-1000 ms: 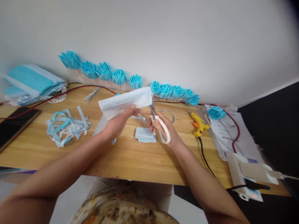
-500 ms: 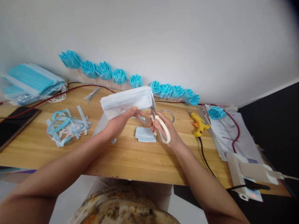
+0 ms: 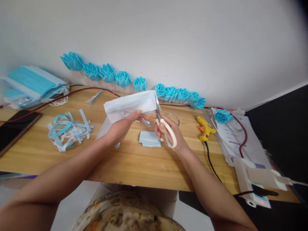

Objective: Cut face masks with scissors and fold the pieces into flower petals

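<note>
My left hand (image 3: 122,125) is closed on a folded white face mask (image 3: 130,105), held up above the wooden table (image 3: 130,160). My right hand (image 3: 171,132) grips cream-handled scissors (image 3: 164,127); their blades reach up along the mask's right edge. Below the scissors a small stack of cut light-blue pieces (image 3: 149,139) lies on the table. A thin strip (image 3: 143,121) hangs between the two hands.
A heap of cut blue strips (image 3: 68,130) lies left. Stacked masks (image 3: 32,85) and a phone (image 3: 14,128) sit far left. Blue paper roses (image 3: 115,77) line the wall. A tape roll (image 3: 173,117), yellow glue gun (image 3: 204,128), papers and a white device (image 3: 252,183) are right.
The mask has been drawn slightly nearer and lower in my left hand. My right hand has shifted a little right with the scissors along the mask's right edge.
</note>
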Demonstrator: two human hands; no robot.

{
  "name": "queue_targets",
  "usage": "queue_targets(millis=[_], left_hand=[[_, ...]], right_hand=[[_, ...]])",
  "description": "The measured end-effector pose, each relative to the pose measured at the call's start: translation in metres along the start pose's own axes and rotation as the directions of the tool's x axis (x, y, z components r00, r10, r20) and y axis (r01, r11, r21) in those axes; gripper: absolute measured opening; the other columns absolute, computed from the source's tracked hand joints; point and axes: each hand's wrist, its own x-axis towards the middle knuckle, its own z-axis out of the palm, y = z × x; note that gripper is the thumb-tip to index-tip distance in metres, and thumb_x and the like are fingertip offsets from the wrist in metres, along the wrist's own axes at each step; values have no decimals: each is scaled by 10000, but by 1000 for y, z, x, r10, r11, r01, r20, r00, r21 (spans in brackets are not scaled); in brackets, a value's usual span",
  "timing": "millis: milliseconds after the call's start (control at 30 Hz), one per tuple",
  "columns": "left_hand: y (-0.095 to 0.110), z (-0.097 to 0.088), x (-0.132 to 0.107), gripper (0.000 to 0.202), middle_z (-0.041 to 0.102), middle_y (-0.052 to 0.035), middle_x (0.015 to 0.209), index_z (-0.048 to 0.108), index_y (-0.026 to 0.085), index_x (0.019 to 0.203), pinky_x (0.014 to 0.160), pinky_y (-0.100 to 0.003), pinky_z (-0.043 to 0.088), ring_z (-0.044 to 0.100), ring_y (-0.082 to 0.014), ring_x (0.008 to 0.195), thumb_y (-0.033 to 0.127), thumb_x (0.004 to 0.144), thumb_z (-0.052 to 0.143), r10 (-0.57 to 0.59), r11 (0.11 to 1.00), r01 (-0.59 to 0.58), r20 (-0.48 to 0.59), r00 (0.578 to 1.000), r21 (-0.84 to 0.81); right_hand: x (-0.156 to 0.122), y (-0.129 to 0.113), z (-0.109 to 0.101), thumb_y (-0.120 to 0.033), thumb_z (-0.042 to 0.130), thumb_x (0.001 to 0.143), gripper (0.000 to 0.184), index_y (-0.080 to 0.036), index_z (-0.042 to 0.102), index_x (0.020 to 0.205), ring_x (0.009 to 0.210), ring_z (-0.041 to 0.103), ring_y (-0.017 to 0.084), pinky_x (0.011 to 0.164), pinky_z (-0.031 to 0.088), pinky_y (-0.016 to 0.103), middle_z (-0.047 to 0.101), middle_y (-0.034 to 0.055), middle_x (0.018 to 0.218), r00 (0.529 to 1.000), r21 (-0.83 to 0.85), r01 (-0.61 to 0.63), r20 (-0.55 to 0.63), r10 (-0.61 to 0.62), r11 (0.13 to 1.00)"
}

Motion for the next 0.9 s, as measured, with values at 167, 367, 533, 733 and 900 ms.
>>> queue_targets(millis=[167,367,533,733,900], left_hand=[[-4,-1,2,419,760,-51,1062,778,236,853,1147,-400,332,624,-271,1111,520,955,486,6,999,-5,24,1000,-34],[1,-1,-1,411,767,-47,1022,787,253,828,1134,-398,354,633,-284,1097,524,944,501,-9,1000,9,-9,1000,8],[1,0,0,392,776,-43,1016,788,264,825,1119,-425,381,645,-298,1076,533,931,524,12,1000,-12,-28,1000,-3],[3,-1,0,401,777,-45,994,795,252,810,1095,-401,402,657,-282,1063,480,948,496,6,999,-5,-36,999,40],[4,-1,0,393,781,-61,991,790,218,822,1075,-410,430,665,-271,1025,456,943,502,26,1000,-26,-39,999,14]], right_hand=[[0,2,1,-690,695,779,624,-187,653,1147,485,459,81,467,373,239,522,-47,635,1000,49,-1,-11,2,999],[0,3,1,-688,704,771,640,-181,659,1159,465,453,71,425,352,221,521,-50,631,1000,67,-17,-19,19,998],[0,2,2,-695,719,747,662,-180,672,1159,445,446,67,405,341,218,523,-55,619,999,72,-32,-30,34,997],[0,1,3,-679,737,737,657,-174,683,1152,426,444,61,398,340,215,527,-58,601,997,89,-50,-50,55,995],[0,1,4,-669,748,729,669,-167,683,1165,420,440,58,393,336,210,530,-60,593,996,88,-63,-58,68,994]])
